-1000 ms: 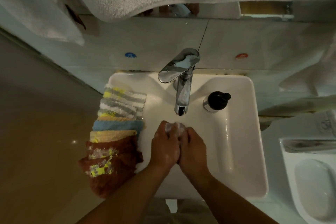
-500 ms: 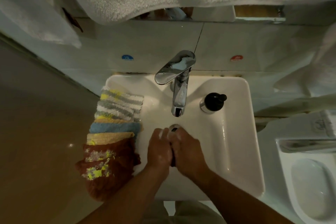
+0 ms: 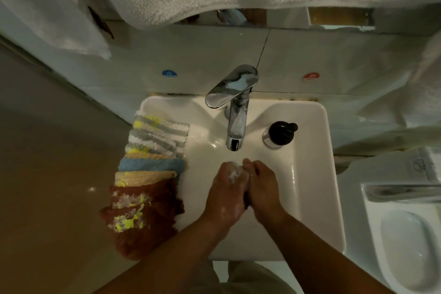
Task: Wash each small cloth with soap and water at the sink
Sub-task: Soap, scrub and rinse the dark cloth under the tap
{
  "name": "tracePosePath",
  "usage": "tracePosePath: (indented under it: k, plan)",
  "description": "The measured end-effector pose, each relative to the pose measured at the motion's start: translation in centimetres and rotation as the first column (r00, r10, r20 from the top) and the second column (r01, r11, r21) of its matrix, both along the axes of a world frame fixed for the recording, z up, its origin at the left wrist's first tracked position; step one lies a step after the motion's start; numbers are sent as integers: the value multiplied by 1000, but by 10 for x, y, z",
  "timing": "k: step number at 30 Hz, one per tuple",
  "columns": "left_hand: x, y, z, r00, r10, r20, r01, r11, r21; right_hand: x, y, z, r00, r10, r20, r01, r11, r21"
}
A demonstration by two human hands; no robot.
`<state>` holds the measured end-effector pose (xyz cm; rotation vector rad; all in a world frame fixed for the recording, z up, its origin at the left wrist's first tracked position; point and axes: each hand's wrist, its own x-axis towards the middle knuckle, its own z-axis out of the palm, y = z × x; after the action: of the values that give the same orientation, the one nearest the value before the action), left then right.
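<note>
Several folded cloths [image 3: 152, 169] overhang the sink [image 3: 317, 174] rim at left; a nudge from your left forearm could knock them floorward. Your left hand [image 3: 226, 193] and right hand [image 3: 262, 188] curl together, soapy, around a dark cloth [image 3: 246, 200], mostly hidden between the fingers, just below the faucet [image 3: 235, 126].

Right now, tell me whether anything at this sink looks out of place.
The cloth pile on the sink's left rim overhangs it; the brown cloth at the near end droops off the edge.
</note>
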<state>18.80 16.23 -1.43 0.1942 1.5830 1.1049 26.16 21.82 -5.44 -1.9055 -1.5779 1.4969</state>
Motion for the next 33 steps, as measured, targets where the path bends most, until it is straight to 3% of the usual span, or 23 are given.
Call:
tracePosePath:
  k: [2,4,7,9,11,15,17,20,22,25,27,29,30,33]
  plan:
    - [-13,2,-7,990,-35,-136,30,999,-40,1,-22,5,997,78,20,-79,996,41]
    - [-25,5,-16,968,-15,-250,-14,993,-117,0,-39,25,983,173,-66,-164,980,116]
    - [-15,3,-12,983,86,-160,-102,991,-92,-2,-26,32,973,214,-88,-188,953,239]
    - [4,-3,-5,998,55,-19,-56,998,-6,-4,-3,18,996,68,-52,-55,974,222]
    - [7,-7,0,1000,15,-5,-15,999,36,-5,-3,9,1000,-11,-22,14,987,158]
    - [-25,-2,-21,980,144,-138,-157,984,-81,-2,-45,23,959,272,-81,-259,955,148]
    - [-21,-4,-24,975,193,-112,-206,971,-125,-3,-39,20,939,339,-63,-323,928,182]
    - [3,-10,-11,984,159,83,-156,987,-46,-4,-7,1,989,144,19,-146,978,150]
    - [-1,-12,-15,997,78,-19,-78,996,-35,-2,-14,-7,993,107,44,-111,988,104]
    - [-24,-6,-27,973,83,-216,-108,988,-107,2,-53,5,953,299,-43,-287,942,171]
    - [-20,-6,-24,967,180,-180,-203,972,-118,4,-52,3,947,312,-79,-293,936,195]
    - [-5,-10,-16,983,178,-41,-180,982,-58,4,-32,-7,973,230,-5,-223,951,216]
    - [0,-11,-14,993,114,-16,-114,993,-22,3,-21,-11,986,165,24,-166,967,191]
    - [-10,-13,-20,988,-67,-139,75,996,56,3,-23,-17,997,17,-71,-11,997,81]
